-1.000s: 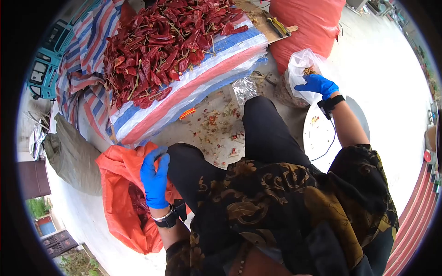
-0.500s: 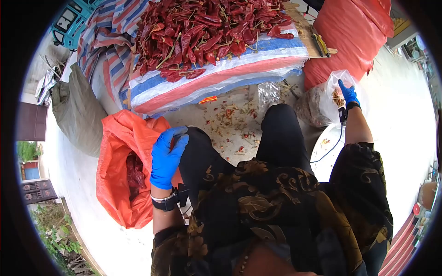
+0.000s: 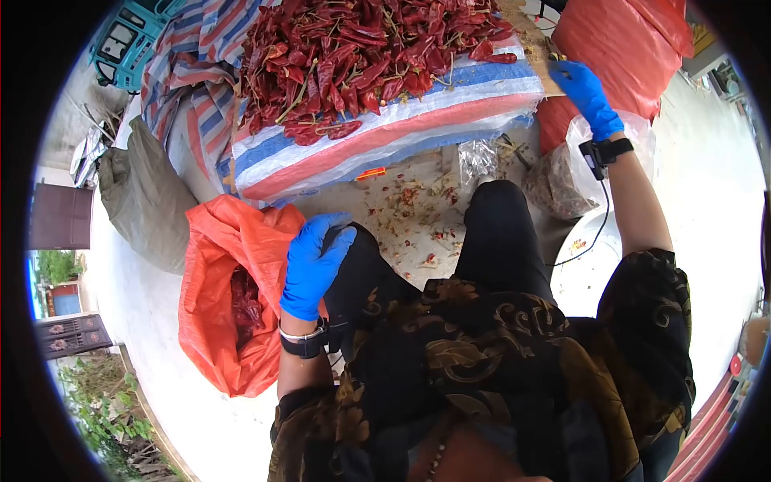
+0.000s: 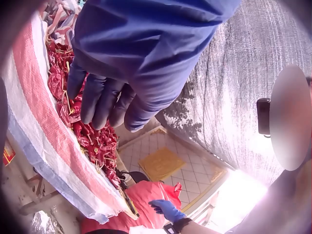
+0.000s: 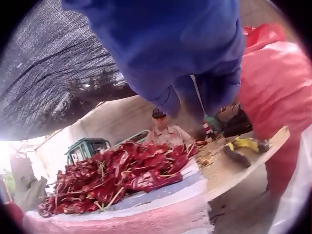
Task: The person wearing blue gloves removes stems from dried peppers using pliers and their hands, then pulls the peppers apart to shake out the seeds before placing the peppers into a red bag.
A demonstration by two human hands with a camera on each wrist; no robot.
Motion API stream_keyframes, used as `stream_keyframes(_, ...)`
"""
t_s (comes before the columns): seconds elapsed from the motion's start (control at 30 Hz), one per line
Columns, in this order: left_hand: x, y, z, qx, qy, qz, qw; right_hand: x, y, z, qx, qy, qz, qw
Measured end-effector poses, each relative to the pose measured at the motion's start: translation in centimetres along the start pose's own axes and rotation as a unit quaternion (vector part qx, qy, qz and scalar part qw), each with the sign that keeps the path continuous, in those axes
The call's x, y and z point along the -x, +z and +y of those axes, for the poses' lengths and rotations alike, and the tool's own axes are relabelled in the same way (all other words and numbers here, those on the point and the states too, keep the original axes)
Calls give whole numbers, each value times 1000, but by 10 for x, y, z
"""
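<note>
My blue-gloved right hand (image 3: 589,100) reaches over the right end of the wooden board, its fingers loosely bent downward. In the right wrist view, yellow-and-dark-handled pliers (image 5: 246,143) lie on the board (image 5: 273,146), below and apart from these fingers. The gloved left hand (image 3: 315,265) hovers by my knee with relaxed, slightly bent fingers and nothing in them. Beside it gapes an orange-red woven bag (image 3: 213,281) with dried red chilies (image 3: 245,305) inside. A large heap of dried chilies (image 3: 345,72) covers the striped sheet (image 3: 385,120) in front of me.
A clear plastic bag (image 3: 634,145) stands below the right wrist, before a big full red sack (image 3: 626,48). Chili scraps (image 3: 409,205) litter the floor, near a small red packet (image 3: 371,173). A grey-green sack (image 3: 144,193) leans at left; another person (image 5: 165,134) is behind the heap.
My right hand has left the clear plastic bag and moved forward to the board's end by the pliers. The left hand stays near the knee, and the head view has turned right.
</note>
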State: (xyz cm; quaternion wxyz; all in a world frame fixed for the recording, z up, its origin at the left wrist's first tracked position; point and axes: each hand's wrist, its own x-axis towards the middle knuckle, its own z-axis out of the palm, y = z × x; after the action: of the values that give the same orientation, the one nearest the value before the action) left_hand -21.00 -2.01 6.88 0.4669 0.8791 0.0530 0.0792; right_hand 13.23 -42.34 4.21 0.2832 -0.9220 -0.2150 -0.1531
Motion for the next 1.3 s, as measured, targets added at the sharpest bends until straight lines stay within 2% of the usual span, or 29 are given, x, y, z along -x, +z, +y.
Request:
stream_keyframes(0.03, -1, 0, 2, -6, 6, -3, 1000, -3, 26, -13, -38, -67, -52, 996)
stream_keyframes(0.07, -1, -1, 6, -11, 8, -6, 1000, 4, 44, -43, -50, -133, -69, 987)
stream_keyframes(0.1, 0, -2, 9, -9, 4, 1, 1000, 6, 64, -66, 2, -166, -102, 981)
stream_keyframes(0.17, 2, -6, 11, -11, 3, 8, 1000, 6, 91, -104, 29, -219, -133, 966)
stream_keyframes(0.3, 11, -14, 11, -25, -1, 19, 1000, -5, 151, -118, 42, -175, -162, 970)
stream_keyframes(0.37, 15, -17, 13, -15, -3, 19, 1000, -6, 156, -124, 94, -88, -131, 983)
stream_keyframes(0.43, 20, -19, 10, 6, -40, 26, 999, -14, 159, -117, 102, -90, -139, 981)
stream_keyframes(0.47, 21, -19, 8, 5, -34, 24, 999, -18, 161, -114, 110, -94, -155, 977)
stream_keyframes(0.5, 22, -20, 5, 9, -39, 26, 999, -17, 173, -98, 113, -129, -101, 980)
stream_keyframes(0.63, 22, -19, 10, -12, -21, 29, 999, -14, 155, -82, 74, -84, -136, 984)
stream_keyframes(0.7, 23, -17, 14, -7, -12, 29, 999, -14, 139, -79, -21, -52, -133, 990)
stream_keyframes(0.73, 22, -16, 16, -5, 1, 26, 1000, -14, 139, -72, -20, -56, -134, 989)
stream_keyframes(0.8, 22, -14, 18, -5, 4, 28, 1000, -13, 136, -65, -141, -27, -65, 988)
stream_keyframes(0.83, 24, -13, 19, -7, 7, 26, 1000, -14, 131, -64, -191, 35, -95, 976)
stream_keyframes(0.87, 26, -13, 20, -8, 7, 27, 1000, -14, 127, -63, -192, 34, -95, 976)
stream_keyframes(0.93, 26, -13, 19, 7, 6, 24, 1000, -16, 120, -63, -273, 74, -99, 954)
stream_keyframes(1.07, 30, -14, 20, -4, 16, 24, 1000, -22, 109, -58, -307, 55, -108, 944)
stream_keyframes(1.13, 31, -15, 25, -23, 3, 26, 999, -23, 105, -60, -434, 43, -85, 896)
stream_keyframes(1.27, 34, -16, 31, -20, 4, 34, 999, -24, 93, -65, -418, 31, -96, 903)
stream_keyframes(1.3, 33, -16, 31, -22, 0, 32, 999, -24, 92, -65, -372, 3, -90, 924)
